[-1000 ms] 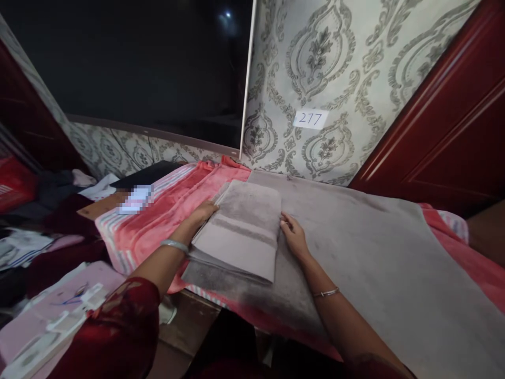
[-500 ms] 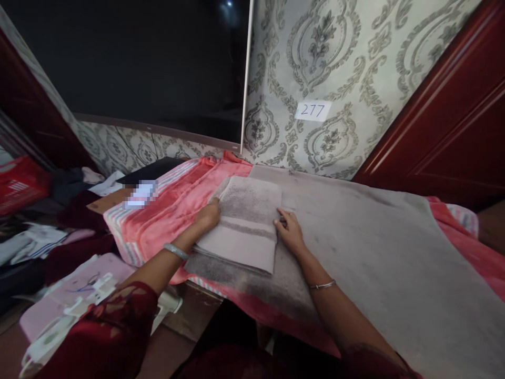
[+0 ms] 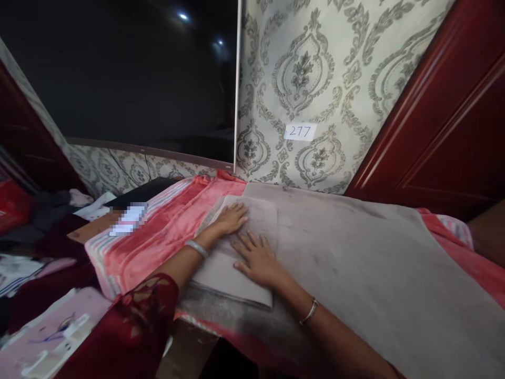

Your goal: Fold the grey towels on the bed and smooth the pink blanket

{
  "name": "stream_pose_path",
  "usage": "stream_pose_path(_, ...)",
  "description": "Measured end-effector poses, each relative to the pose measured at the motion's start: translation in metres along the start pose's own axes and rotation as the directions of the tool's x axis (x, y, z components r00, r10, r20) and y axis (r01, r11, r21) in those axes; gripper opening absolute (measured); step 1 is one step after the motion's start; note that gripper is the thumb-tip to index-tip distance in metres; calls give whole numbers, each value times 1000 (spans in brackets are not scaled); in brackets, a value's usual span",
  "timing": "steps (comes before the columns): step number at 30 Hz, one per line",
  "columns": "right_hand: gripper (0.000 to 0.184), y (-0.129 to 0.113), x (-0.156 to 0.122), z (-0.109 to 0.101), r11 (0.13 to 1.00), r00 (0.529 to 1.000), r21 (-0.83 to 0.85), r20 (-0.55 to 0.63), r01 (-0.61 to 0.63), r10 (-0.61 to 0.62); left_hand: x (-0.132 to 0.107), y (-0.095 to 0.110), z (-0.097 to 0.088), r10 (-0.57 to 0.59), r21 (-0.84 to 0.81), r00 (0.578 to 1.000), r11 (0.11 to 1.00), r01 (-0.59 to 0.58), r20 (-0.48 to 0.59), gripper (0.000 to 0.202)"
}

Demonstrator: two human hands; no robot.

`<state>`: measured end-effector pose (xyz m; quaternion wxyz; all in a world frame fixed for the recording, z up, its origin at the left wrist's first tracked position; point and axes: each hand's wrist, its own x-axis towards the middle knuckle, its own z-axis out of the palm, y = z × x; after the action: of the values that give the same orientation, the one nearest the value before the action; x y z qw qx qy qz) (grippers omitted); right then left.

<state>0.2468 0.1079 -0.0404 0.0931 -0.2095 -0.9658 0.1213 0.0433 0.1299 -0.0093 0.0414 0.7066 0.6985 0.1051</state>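
Note:
A folded grey towel [image 3: 232, 273] lies on a larger grey cloth [image 3: 347, 263] that covers the table. My left hand [image 3: 231, 217] rests flat on the towel's far part, fingers outstretched. Closer to me, my right hand [image 3: 258, 258] presses on the towel's right half with its fingers spread. Neither hand grips anything; both palms are down on the fabric. The towel's near edge shows several layers, and its middle is partly covered by my hands.
A pink blanket [image 3: 158, 237] with a striped border lies under the grey cloth. Behind stand a dark television [image 3: 138, 79] and a wall with a paper label [image 3: 300, 131]. Clothes and a pink board [image 3: 51, 326] are at the left; a red wooden panel [image 3: 426, 121] stands right.
Both hands have left the towel's side edges and moved inward onto its top, fingers opening out flat. The camera view has shifted, with the scene lower in the picture.

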Motion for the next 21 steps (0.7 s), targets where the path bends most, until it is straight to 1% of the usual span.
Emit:
stream_pose_path(2, 63, 1, -1, 3, 1000, 1000, 14, 25, -5, 5, 13, -5, 6, -28, 20, 1000, 999, 28, 3, 57)
stream_pose_path(4, 65, 2, -3, 5, 1000, 1000, 26, 29, -10, 10, 20, -10, 12, -51, 32, 999, 998, 51, 2, 58)
stream_pose_path(7, 65, 2, -7, 8, 999, 999, 46, 31, -13, 11, 24, -18, 16, -67, 37, 998, 997, 66, 21, 60)
stream_pose_path(9, 64, 3, -7, 9, 998, 1000, 61, 17, -7, 6, 25, -19, 16, -74, 50, 997, 996, 72, 36, 62)
stream_pose_path(11, 61, 7, -4, 6, 996, 1000, 88, -7, 8, -8, 27, -17, 16, -90, 71, 996, 994, 88, 18, 61)
stream_pose_path(13, 53, 17, 7, -2, 990, 998, 141, -53, -16, 24, 29, -14, 15, -114, 94, 992, 989, 118, -50, 56)
stream_pose_path(15, 47, 32, 25, -17, 982, 987, 172, -125, -82, 104, 32, -12, 15, -136, 106, 983, 983, 150, -126, 50)
stream_pose_path(17, 48, 48, 49, -34, 978, 962, 129, -200, -162, 186, 36, -13, 13, -115, 115, 978, 984, 136, -173, 50)
stream_pose_path(19, 52, 64, 72, -44, 972, 945, 17, -229, -234, 232, 39, -18, 11, -79, 115, 986, 989, 96, -146, 54)
stream_pose_path(21, 56, 77, 89, -44, 952, 943, -89, -189, -294, 273, 43, -25, 10, -93, 81, 994, 992, 97, -51, 61)
